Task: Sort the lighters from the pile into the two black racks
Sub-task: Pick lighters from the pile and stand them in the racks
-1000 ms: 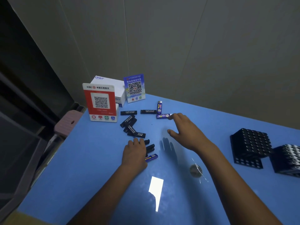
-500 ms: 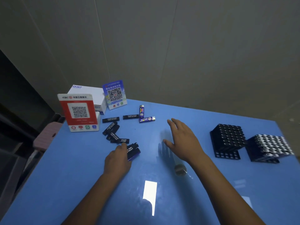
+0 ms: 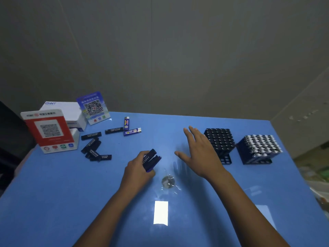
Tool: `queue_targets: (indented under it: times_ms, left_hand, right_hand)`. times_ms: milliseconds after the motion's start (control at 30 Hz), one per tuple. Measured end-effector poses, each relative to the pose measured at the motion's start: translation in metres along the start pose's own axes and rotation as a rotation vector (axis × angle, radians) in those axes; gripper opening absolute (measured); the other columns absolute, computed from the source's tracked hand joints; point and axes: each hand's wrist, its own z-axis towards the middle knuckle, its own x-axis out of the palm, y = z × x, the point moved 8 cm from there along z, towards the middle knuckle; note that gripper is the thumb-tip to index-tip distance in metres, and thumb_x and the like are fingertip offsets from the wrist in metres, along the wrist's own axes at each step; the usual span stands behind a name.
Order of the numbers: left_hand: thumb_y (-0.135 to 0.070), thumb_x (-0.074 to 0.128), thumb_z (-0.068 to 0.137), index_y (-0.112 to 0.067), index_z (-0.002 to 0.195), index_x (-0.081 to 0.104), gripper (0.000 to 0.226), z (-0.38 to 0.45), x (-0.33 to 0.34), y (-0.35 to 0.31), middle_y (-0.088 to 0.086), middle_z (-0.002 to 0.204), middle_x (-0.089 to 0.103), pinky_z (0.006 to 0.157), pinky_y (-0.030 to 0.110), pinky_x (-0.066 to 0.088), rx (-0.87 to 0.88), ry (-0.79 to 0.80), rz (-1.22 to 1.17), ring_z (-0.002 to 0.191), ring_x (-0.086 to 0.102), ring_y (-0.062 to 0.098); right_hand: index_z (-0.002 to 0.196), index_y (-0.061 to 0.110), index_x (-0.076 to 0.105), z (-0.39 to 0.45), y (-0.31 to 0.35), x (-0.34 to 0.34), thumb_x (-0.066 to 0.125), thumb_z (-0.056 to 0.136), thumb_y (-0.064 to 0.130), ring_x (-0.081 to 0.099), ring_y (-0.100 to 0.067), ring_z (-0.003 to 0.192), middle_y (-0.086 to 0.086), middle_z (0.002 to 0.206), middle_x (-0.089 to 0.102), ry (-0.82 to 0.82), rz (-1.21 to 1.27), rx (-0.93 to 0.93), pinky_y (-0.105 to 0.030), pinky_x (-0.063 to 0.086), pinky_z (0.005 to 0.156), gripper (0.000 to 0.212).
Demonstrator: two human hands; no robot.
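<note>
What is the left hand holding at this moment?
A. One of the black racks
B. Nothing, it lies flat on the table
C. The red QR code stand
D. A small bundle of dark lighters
D. The left hand has its fingers curled around a few dark lighters above the blue table, away from the loose pile, while the right hand is spread open and holds nothing.

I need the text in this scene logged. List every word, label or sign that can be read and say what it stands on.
"CHNT": blue lettering on the white box.
Red QR stand: header characters too blurred to read.
Blue QR stand: header and icon captions too small to read.
Black lighters in the pile: white print, unreadable.
Lighters held by the left hand: print unreadable.
Blue lighters: label print unreadable.
</note>
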Motion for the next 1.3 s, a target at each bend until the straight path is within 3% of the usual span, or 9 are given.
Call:
queue_targets:
  times_ms: [167,367,467,500,633,900,1100,1300]
  left_hand:
    - [-0.022,0.07,0.069,-0.049,0.113,0.051,0.056,-0.019,0.051,-0.034,-0.011,0.095,0.063,0.072,0.031,0.053,-0.012,0.019,-0.084,0.086,0.063,0.012]
    - [-0.025,0.068,0.072,-0.052,0.109,0.048,0.051,-0.033,0.114,-0.068,-0.015,0.094,0.063,0.077,0.032,0.054,0.004,-0.011,-0.064,0.086,0.063,0.012]
    - [-0.023,0.07,0.075,-0.041,0.112,0.048,0.047,-0.032,0.138,-0.078,-0.016,0.088,0.059,0.063,0.01,0.043,-0.006,-0.041,-0.016,0.075,0.057,0.001]
    - [-0.019,0.071,0.077,-0.037,0.115,0.049,0.048,-0.03,0.144,-0.08,-0.015,0.089,0.058,0.058,0.01,0.039,-0.011,-0.051,-0.01,0.074,0.055,0.001]
    - [-0.014,0.07,0.077,-0.033,0.123,0.05,0.053,-0.016,0.158,-0.083,-0.009,0.096,0.06,0.066,0.025,0.042,-0.002,-0.108,0.002,0.083,0.058,0.018]
    - [-0.017,0.071,0.077,-0.034,0.121,0.047,0.053,0.014,0.167,-0.085,-0.007,0.103,0.066,0.078,0.037,0.053,0.096,-0.26,0.036,0.093,0.063,0.022]
    - [-0.018,0.069,0.078,-0.033,0.124,0.046,0.053,0.025,0.173,-0.088,-0.006,0.112,0.066,0.073,0.035,0.049,0.216,-0.377,0.057,0.095,0.062,0.025]
    - [-0.014,0.069,0.078,-0.028,0.128,0.047,0.056,0.031,0.17,-0.089,-0.004,0.118,0.064,0.071,0.033,0.044,0.311,-0.463,0.098,0.098,0.062,0.029]
  right_hand:
    - [0.159,0.018,0.017,-0.022,-0.049,-0.018,0.048,0.096,0.059,0.01,-0.019,0.154,-0.003,0.166,0.013,-0.013,0.063,-0.019,-0.036,0.01,0.125,0.081]
    - [0.157,0.018,0.023,-0.046,-0.11,-0.023,0.055,0.095,0.054,0.017,-0.019,0.151,-0.002,0.164,0.021,-0.035,0.137,-0.027,-0.035,0.016,0.123,0.078]
    - [0.154,0.018,0.029,-0.051,-0.128,-0.015,0.056,0.095,0.053,0.024,-0.017,0.148,0.0,0.16,0.028,-0.043,0.197,-0.041,-0.039,0.027,0.12,0.074]
    - [0.152,0.019,0.032,-0.051,-0.131,-0.012,0.057,0.095,0.051,0.028,-0.016,0.146,0.001,0.157,0.032,-0.05,0.219,-0.054,-0.039,0.03,0.118,0.071]
    - [0.141,0.022,0.044,-0.046,-0.129,-0.001,0.061,0.095,0.044,0.043,-0.011,0.129,0.008,0.139,0.047,-0.068,0.366,-0.104,-0.03,0.04,0.106,0.053]
    - [0.116,0.022,0.067,-0.026,-0.118,0.017,0.071,0.091,0.028,0.053,-0.004,0.104,0.014,0.107,0.059,-0.194,0.62,-0.196,-0.013,0.04,0.089,0.026]
    - [0.102,0.022,0.07,-0.019,-0.121,0.027,0.076,0.086,0.023,0.053,-0.004,0.096,0.013,0.094,0.061,-0.262,0.676,-0.203,-0.01,0.038,0.083,0.017]
    - [0.099,0.022,0.073,-0.013,-0.125,0.031,0.076,0.086,0.019,0.059,-0.008,0.093,0.013,0.091,0.066,-0.268,0.78,-0.215,-0.022,0.047,0.085,0.014]
